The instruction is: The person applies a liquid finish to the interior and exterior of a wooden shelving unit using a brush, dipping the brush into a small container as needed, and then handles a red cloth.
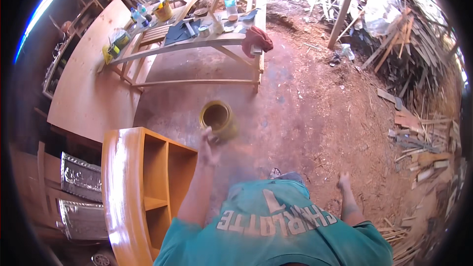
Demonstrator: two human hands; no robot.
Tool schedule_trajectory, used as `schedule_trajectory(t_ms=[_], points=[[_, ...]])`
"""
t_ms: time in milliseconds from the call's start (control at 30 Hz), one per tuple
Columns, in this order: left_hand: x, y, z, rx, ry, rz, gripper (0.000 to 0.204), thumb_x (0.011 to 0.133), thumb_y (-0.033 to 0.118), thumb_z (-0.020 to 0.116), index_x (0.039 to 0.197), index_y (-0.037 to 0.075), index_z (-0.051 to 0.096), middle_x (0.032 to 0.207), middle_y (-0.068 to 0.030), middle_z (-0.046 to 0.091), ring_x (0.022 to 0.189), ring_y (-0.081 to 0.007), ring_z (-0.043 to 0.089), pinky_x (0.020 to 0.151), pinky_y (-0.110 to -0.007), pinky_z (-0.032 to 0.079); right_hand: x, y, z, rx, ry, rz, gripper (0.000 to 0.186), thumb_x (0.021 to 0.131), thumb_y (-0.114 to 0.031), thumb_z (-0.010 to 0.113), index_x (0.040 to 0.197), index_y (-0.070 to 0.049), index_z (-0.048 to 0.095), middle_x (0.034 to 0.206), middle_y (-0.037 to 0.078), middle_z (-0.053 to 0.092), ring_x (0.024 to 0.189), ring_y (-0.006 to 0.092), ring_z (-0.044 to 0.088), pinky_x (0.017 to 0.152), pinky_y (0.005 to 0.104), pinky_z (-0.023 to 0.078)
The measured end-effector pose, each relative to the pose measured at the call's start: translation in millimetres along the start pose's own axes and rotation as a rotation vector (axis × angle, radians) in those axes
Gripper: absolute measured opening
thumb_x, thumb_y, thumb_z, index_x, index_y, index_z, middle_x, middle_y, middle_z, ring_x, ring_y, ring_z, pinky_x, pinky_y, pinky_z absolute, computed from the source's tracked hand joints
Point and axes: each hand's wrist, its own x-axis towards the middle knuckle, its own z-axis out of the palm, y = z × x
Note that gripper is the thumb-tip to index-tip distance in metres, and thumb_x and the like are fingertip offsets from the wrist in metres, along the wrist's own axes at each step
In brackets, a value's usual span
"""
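Observation:
My left hand point(210, 149) is closed on a yellowish open-topped can point(228, 129), gripping its near side. The can is held out in front of me above the floor, its round mouth turned up toward me, with the inside dark brown. Some blur lies around the can and the hand. My right hand point(343, 181) hangs low at my right side, away from any object. It is small in view, and its fingers are too unclear to read. Just left of my left forearm stands a glossy orange-brown wooden shelf unit point(123, 187) with open compartments.
Ahead stands a wooden workbench frame point(192, 44) with bottles, a yellow container point(162, 12) and a red cloth point(257, 41). A large plywood sheet point(88, 74) leans at left. Scrap wood point(419, 54) piles up on the right. Silvery ornate panels point(81, 177) sit beyond the shelf unit.

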Motion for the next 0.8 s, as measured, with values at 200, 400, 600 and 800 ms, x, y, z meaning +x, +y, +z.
schedule_trajectory(t_ms=[200, 400, 600, 800], points=[[201, 48, 13, 0.043, 0.023, 0.122, 0.067, 0.078, 0.040, 0.074, 0.133, 0.011, 0.049, 0.118, -0.0102, 0.057, 0.106, -0.0256, 0.054, 0.090, -0.042, 0.048, 12, -376, 73, 0.633, -0.093, -0.287, 0.027, 0.102, -0.021, 0.048, 0.126, -0.010, 0.053, 0.070, -0.005, 0.045, 0.054, 0.0059, 0.044, 0.048, 0.0235, 0.038], [412, 98, 34, 0.101, -0.038, 0.084, 0.058, 0.082, 0.036, 0.070, 0.134, 0.018, 0.051, 0.123, -0.0043, 0.057, 0.111, -0.0217, 0.055, 0.093, -0.040, 0.045, 11, -563, 157, 0.739, -0.034, -0.388, 0.029, 0.104, -0.022, 0.048, 0.130, -0.010, 0.052, 0.074, -0.005, 0.044, 0.062, 0.0052, 0.045, 0.057, 0.0216, 0.040], [564, 126, 70, 0.200, -0.135, 0.070, 0.069, 0.080, 0.034, 0.072, 0.141, 0.020, 0.043, 0.124, -0.0029, 0.054, 0.115, -0.0206, 0.052, 0.094, -0.040, 0.046, 3, -659, 200, 0.586, -0.004, -0.511, 0.031, 0.105, -0.022, 0.046, 0.131, -0.008, 0.053, 0.082, -0.004, 0.047, 0.070, 0.0045, 0.046, 0.064, 0.0218, 0.042], [660, 135, 75, 0.221, -0.137, -0.063, 0.075, 0.078, 0.038, 0.074, 0.142, 0.020, 0.040, 0.130, -0.0049, 0.051, 0.121, -0.0213, 0.048, 0.099, -0.046, 0.040, -3, -727, 236, 0.473, 0.010, -0.592, 0.031, 0.104, -0.020, 0.046, 0.131, -0.007, 0.055, 0.084, -0.004, 0.045, 0.071, 0.0048, 0.043, 0.065, 0.0217, 0.040]])
